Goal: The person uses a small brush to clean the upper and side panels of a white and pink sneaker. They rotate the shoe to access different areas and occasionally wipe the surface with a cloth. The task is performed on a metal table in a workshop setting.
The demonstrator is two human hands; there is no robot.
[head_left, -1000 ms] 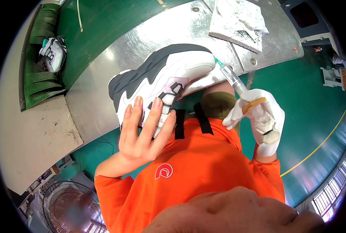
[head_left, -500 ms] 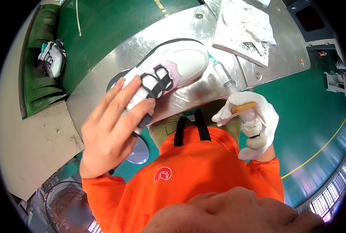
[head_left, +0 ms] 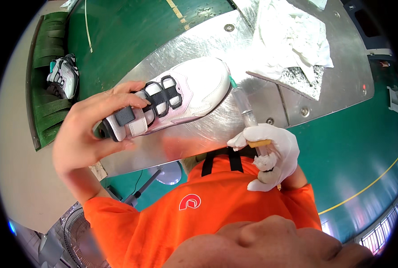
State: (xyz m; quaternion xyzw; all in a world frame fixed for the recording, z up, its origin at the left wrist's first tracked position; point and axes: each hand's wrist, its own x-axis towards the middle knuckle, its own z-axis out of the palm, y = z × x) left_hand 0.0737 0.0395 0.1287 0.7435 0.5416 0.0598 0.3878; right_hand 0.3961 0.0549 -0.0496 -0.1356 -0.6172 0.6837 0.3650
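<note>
A white and pale pink sneaker (head_left: 199, 87) with black lacing straps lies tilted over the metal table, its toe pointing up and to the right. My bare left hand (head_left: 85, 129) is closed around its ankle opening and heel end, fingers over the tongue and thumb below. In a white glove, my right hand (head_left: 281, 149) grips a clear syringe (head_left: 242, 100) with a green tip. That tip is at the toe edge of the sneaker; whether it touches I cannot tell. A small tan piece (head_left: 259, 143) and a whitish wad (head_left: 265, 161) show within the gloved fingers.
White crumpled cloth (head_left: 292, 38) covers a speckled slab (head_left: 304, 80) on the right part of the metal table (head_left: 261, 96). A second sneaker (head_left: 64, 77) sits on a green slatted strip (head_left: 54, 33) at the far left. A fan (head_left: 80, 232) stands at lower left.
My left hand has shifted left and now wraps the ankle opening instead of lying over the laces. The sneaker has turned and moved left. The right hand with the syringe has followed left.
</note>
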